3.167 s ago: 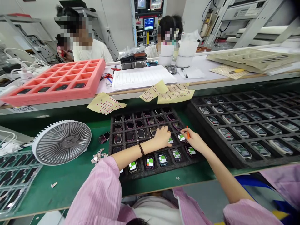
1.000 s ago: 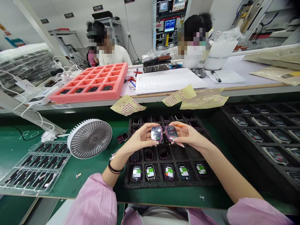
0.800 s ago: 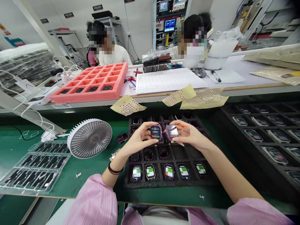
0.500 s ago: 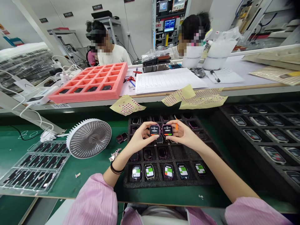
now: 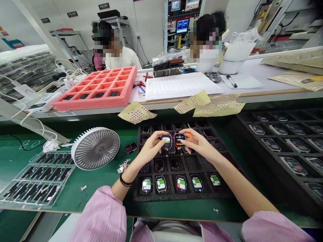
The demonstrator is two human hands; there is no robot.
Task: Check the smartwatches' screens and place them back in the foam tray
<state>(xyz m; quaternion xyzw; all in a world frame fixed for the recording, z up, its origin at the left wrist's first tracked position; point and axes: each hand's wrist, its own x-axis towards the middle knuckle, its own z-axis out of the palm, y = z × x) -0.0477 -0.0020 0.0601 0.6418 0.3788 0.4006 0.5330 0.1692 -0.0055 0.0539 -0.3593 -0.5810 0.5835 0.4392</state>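
My left hand (image 5: 154, 146) is closed on a smartwatch (image 5: 166, 141) with a dark purple case, its thumb on the lit screen, which shows white and green. Right beside it, a second smartwatch (image 5: 179, 140) is gripped by my right hand (image 5: 195, 143); its screen is dark with text and a strip of orange, and my thumb lies over the lower part. Something orange (image 5: 190, 135) shows by the right fingers. Both watches hang above a black foam tray (image 5: 193, 164) of watches. In its front row sit several lit watches (image 5: 181, 184) with green and white screens.
A white fan (image 5: 96, 148) stands left, near clear trays of black parts (image 5: 37, 178). Another watch tray (image 5: 280, 158) is at right. On the shelf are a pink foam tray (image 5: 93, 104) and paper sheets (image 5: 176, 85). Two people sit beyond.
The left watch's screen has gone from dark with text to white and green. My left thumb has moved onto that screen, and my right thumb onto the right watch's screen.
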